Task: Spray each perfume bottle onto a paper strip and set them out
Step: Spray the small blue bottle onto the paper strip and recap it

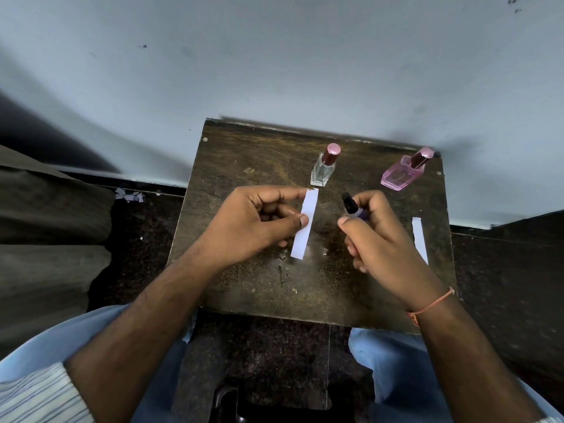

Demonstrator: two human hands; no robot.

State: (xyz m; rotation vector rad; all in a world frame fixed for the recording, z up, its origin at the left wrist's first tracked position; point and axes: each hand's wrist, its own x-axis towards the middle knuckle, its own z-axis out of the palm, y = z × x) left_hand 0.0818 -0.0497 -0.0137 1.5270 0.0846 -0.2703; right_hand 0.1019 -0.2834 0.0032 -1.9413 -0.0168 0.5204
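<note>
- The left hand [259, 218] pinches a strip [304, 223] between the thumb and the forefinger; the other fingers are curled in. The hold is near the middle of the strip's left edge, and the strip hangs above the table [244, 270], upright and a little tilted.
- The strip is thin paper, so I judge it very light and soft. It will bend or flutter under the spray, and a hold nearer to the lower end would keep the fingers dry.
- Behind the strip stands a clear bottle [323, 169] with a pink cap, upright on the table, apart from both hands.
- The right hand [384, 239] is closed around a small bottle [355, 209] with a black nozzle, which points toward the strip. The forefinger curls over the top; whether it presses I cannot tell.
- This bottle looks like glass: hard, smooth, probably slippery and breakable, so a grip around the body is best.
- A pink bottle [399, 175] stands at the far right corner, cap on.
- A second strip [419, 239] lies flat near the right edge, partly behind the right hand.
</note>
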